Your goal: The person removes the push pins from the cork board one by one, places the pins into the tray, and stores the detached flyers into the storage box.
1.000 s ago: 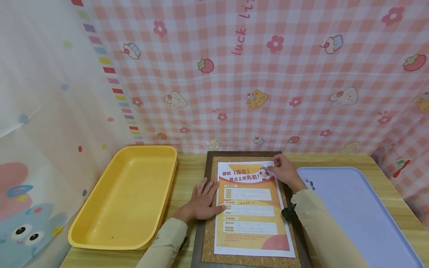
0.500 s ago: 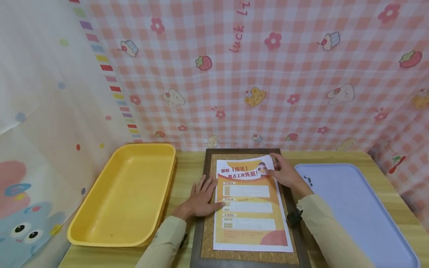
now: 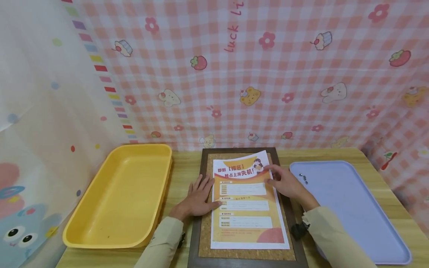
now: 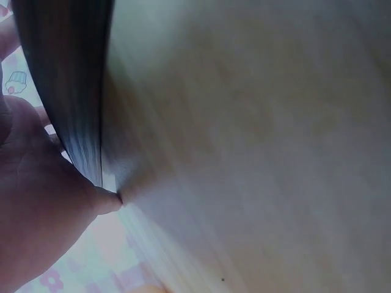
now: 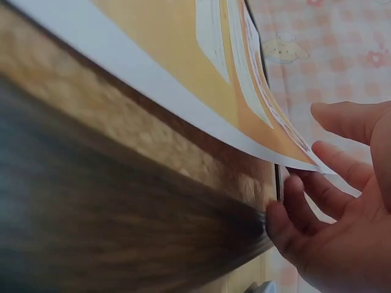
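Note:
A printed poster (image 3: 244, 216) with yellow and orange panels lies on a dark-framed cork board (image 3: 205, 245). Its upper right corner lifts off the cork in the head view. My left hand (image 3: 199, 199) rests with spread fingers on the board's left side, the thumb reaching onto the poster's edge. From the left wrist view, that hand (image 4: 43, 195) lies against the dark frame (image 4: 73, 79). At the upper right edge, my right hand (image 3: 286, 182) holds the poster by its raised side. The right wrist view has fingers (image 5: 345, 165) at the lifted edge, others lower by the frame.
A deep yellow tray (image 3: 165, 178) stands on the wooden table left of the board. To the right lies a pale lilac tray (image 3: 352, 212) with several small shiny metal pieces (image 3: 303, 178) near its upper left corner. A checked pink curtain (image 3: 234, 74) hangs behind.
My right hand has slid from the poster's upper right corner down along its right edge. That corner now stands free and lifted. The left hand stays in place.

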### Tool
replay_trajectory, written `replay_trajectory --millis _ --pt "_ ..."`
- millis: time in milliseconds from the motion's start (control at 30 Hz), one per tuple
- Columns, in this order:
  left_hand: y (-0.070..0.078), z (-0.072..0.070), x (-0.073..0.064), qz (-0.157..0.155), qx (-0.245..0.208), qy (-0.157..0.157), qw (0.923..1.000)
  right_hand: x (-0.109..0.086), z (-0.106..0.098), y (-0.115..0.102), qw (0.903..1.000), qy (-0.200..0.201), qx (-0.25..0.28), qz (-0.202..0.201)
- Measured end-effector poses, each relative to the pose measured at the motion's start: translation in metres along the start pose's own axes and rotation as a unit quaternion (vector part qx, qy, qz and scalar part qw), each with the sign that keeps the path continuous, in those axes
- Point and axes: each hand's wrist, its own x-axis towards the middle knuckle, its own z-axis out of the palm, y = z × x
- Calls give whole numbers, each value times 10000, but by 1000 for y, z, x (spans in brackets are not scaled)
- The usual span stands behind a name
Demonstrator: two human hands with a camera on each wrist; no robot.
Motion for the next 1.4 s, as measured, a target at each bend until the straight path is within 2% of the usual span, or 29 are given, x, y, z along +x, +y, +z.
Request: replay_trajectory --millis 200,433,533,700,967,1233,1400 --pt "1 1 -1 83 -113 52 9999 -11 1 -2 9986 -221 437 -186" --pt "0 -1 -2 48 -169 25 9998 -20 2 -3 9923 -559 1106 -14" --pt "-1 -1 -2 39 -187 26 9998 -23 3 -3 9904 -572 1258 53" --pt "-1 -2 -4 44 -304 17 9995 -26 7 -2 9906 -365 1317 54" --pt "-5 -3 -4 73 -1060 103 9943 -30 9 -5 9865 -134 1597 324" --pt "-5 -6 -4 -46 -1733 178 9847 -33 10 -8 9688 -147 2399 603" --pt "-3 -7 -6 -145 -2286 209 9732 -36 12 -10 9582 -95 2791 623"
